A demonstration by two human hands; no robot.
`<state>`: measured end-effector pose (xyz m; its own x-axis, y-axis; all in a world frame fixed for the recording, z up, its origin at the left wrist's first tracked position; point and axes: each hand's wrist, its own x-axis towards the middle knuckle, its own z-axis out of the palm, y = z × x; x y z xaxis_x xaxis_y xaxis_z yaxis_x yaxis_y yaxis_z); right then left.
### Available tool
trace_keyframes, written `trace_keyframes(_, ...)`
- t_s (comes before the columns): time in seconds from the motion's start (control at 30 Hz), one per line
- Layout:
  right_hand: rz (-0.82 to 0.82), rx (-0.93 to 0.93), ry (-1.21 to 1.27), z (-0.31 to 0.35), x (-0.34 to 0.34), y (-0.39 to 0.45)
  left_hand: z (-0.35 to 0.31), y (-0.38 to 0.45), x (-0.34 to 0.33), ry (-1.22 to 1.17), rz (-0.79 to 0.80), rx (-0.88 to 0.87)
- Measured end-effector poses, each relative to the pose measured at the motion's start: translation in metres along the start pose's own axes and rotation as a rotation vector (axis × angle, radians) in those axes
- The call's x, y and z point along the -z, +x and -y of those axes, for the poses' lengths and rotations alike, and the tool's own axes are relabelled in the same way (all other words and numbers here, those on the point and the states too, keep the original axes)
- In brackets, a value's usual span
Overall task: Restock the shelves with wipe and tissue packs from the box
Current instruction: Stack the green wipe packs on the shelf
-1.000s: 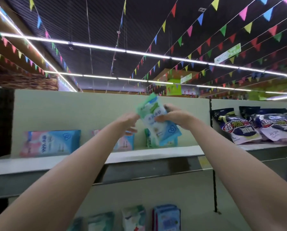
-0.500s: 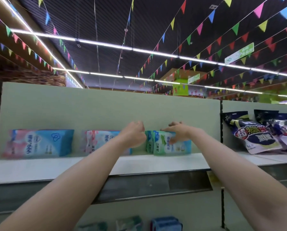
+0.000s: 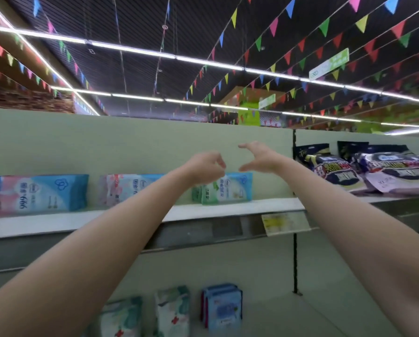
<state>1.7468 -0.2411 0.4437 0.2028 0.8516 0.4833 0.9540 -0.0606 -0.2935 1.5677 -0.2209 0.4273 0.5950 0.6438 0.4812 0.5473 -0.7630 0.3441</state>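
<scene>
A green and blue wipe pack (image 3: pixel 230 189) stands upright on the top shelf (image 3: pixel 264 206), against other packs of its kind. My left hand (image 3: pixel 206 170) hovers just above and left of it with loosely curled fingers, holding nothing. My right hand (image 3: pixel 259 158) is raised above the pack, its fingers and thumb spread apart, empty. Both hands are off the pack. The box is out of view.
Left along the top shelf stand a pink and white pack (image 3: pixel 128 189) and a pink and blue pack (image 3: pixel 37 194). Dark bagged goods (image 3: pixel 378 171) fill the adjoining shelf section on the right. Several packs (image 3: pixel 221 307) stand on the lower shelf.
The green and blue pack went from my hands onto the top shelf. Both hands then let go and lifted up and away from it.
</scene>
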Motion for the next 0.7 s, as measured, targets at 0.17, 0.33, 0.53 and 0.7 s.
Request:
trace_keyframes(0.17,-0.109,0.005,0.238,-0.022,0.018,-0.062,-0.070,-0.018,-0.036,-0.156,-0.087,-0.169)
trace_keyframes(0.33,-0.304,-0.084,-0.035,-0.054,0.037,-0.129,-0.125,-0.032,-0.089,-0.349,-0.109,-0.217)
trace_keyframes(0.53,-0.378,-0.309,0.020,-0.107,0.019,-0.232,-0.163,-0.062,-0.169,-0.538,0.096,-0.219)
trace_keyframes(0.7,-0.240,-0.586,0.054,-0.150,-0.031,-0.324,-0.181,-0.103,-0.255,-0.527,0.419,-0.189)
